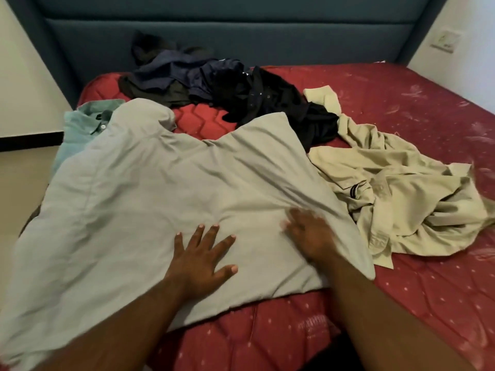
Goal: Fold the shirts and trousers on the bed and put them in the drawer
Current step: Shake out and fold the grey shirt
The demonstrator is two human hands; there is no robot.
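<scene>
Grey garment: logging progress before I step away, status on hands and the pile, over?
Both hands flat, left hand and right hand pressing the grey garment. Garment spread, not yet folded. Beige shirt crowds its right edge; dark clothes pile waits behind.

Teal headboard (227,30), wall socket (444,41)

A plain pale grey cloth garment (150,183) lies on the dark red quilted mattress (428,277), which is speckled with small pale dots. A beige cotton shirt (396,188), a light teal buttoned shirt (80,124), and a heap of navy and black clothes (227,87) sit before the blue-grey padded headboard (241,30).
</scene>
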